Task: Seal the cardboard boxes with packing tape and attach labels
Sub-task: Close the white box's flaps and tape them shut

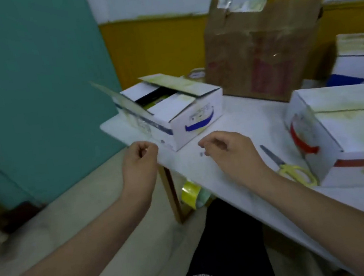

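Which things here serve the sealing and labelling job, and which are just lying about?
For the job: open white box, red-marked white box, scissors, yellow tape roll under the table.
Lying about: brown carton, far white box.

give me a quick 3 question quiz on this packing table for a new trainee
1. True or false: the white box with the blue mark has its top flaps taped shut.
2. Which tool lies on the table by the right hand? A) knife B) yellow-handled scissors C) stapler
3. Where is the yellow tape roll?

Key
1. False: its flaps stand open.
2. B
3. Below the table edge, beside the table leg, between the forearms. Neither the left hand nor the right holds it.
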Available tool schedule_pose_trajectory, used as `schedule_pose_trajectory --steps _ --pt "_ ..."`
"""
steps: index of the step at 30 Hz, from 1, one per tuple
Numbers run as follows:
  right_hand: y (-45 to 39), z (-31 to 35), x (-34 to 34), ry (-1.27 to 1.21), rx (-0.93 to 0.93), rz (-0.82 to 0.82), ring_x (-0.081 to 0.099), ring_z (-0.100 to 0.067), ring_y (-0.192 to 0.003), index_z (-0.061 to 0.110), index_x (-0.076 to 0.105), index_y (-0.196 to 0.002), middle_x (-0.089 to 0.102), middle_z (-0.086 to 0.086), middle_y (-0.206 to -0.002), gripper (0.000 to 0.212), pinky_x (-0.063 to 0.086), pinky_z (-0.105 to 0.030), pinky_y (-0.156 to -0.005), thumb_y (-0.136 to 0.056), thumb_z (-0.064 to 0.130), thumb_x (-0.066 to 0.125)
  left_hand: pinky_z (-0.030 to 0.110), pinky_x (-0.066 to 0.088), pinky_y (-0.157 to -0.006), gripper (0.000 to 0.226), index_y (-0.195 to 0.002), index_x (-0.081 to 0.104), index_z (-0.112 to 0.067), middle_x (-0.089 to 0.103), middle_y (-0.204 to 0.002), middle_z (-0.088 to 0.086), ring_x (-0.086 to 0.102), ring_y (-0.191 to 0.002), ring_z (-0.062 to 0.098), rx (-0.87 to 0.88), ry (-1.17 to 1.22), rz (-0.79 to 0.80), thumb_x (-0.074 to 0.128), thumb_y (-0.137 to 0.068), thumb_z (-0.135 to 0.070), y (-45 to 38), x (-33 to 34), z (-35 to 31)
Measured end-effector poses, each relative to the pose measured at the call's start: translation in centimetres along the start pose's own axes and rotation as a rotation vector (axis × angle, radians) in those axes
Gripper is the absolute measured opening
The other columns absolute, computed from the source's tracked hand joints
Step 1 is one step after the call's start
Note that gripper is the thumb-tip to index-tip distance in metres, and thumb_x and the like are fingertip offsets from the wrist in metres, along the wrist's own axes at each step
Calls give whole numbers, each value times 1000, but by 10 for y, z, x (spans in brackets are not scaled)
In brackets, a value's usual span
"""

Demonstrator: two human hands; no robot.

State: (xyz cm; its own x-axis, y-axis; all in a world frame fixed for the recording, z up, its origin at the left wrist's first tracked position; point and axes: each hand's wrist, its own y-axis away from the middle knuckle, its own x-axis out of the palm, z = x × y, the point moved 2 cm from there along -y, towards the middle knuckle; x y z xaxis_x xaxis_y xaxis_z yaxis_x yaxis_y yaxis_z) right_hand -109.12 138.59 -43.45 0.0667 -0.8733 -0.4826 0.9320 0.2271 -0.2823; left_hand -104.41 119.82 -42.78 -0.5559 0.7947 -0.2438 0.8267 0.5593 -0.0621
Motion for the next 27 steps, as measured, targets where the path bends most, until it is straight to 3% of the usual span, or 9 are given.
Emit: schedule_pose_trajectory --steps 3,7,9,11,13,18,20,24,27 --pt "-7 -10 22 -154 168 63 70 -5 -68 17 74 -91 74 5 -92 17 53 -19 -74 -95 19 58 31 44 -82 24 -84 50 -19 51 -88 -4 50 -84 16 -264 -83 164 64 -94 -37 -5 -2 48" --pt "0 -22 25 -125 155 46 70 -8 -65 20 73 -88 74 8 -87 22 54 -24 -74 -95 12 53 38 53 -100 74 -129 51 -17 67 -119 1 66 -107 17 -396 38 525 82 -73 -54 -6 20 77" --pt "1 -24 21 -127 166 36 69 -9 -65 21 73 -88 73 8 -86 25 53 -24 -73 -95 12 51 35 52 -102 63 -133 54 -21 68 -125 -2 67 -112 14 -427 93 667 81 -80 -43 -3 28 81" --pt "2 -24 20 -117 169 52 67 -7 -62 21 73 -90 73 8 -86 24 52 -17 -69 -96 13 51 26 56 -88 35 -124 62 -18 74 -113 -3 70 -99 9 -420 95 776 70 -92 -28 1 30 75" --pt "3 -22 21 -115 160 67 65 -5 -57 20 73 -90 73 7 -85 24 51 -13 -64 -97 13 51 17 53 -61 13 -107 66 -12 74 -81 -3 68 -67 6 -450 90 855 64 -97 -20 3 25 63" --pt "6 -18 17 -156 181 72 64 -10 -55 18 74 -88 74 3 -82 27 48 -13 -59 -98 11 49 18 41 -40 21 -88 61 -9 54 -57 1 47 -41 8 -679 -160 949 59 -100 -26 -9 11 21" --pt "6 -16 12 -185 217 97 67 -15 -58 17 74 -91 75 2 -84 27 49 -16 -60 -98 14 49 18 43 -42 24 -86 59 -7 54 -56 2 48 -40 10 -632 -302 934 57 -101 -27 -16 15 8" --pt "0 -9 -4 -301 282 122 73 -13 -79 21 74 -99 75 3 -96 21 54 -23 -74 -98 26 54 34 59 -73 30 -100 71 -5 69 -74 7 62 -63 20 -272 -609 902 69 -92 -33 -26 22 -20" --pt "-8 -2 -22 -231 230 189 62 -2 -110 34 67 -114 68 17 -115 31 47 -25 -97 -95 54 54 26 56 -62 22 -102 74 -17 73 -73 4 65 -61 15 -14 -662 990 68 -93 -36 -16 24 -66"
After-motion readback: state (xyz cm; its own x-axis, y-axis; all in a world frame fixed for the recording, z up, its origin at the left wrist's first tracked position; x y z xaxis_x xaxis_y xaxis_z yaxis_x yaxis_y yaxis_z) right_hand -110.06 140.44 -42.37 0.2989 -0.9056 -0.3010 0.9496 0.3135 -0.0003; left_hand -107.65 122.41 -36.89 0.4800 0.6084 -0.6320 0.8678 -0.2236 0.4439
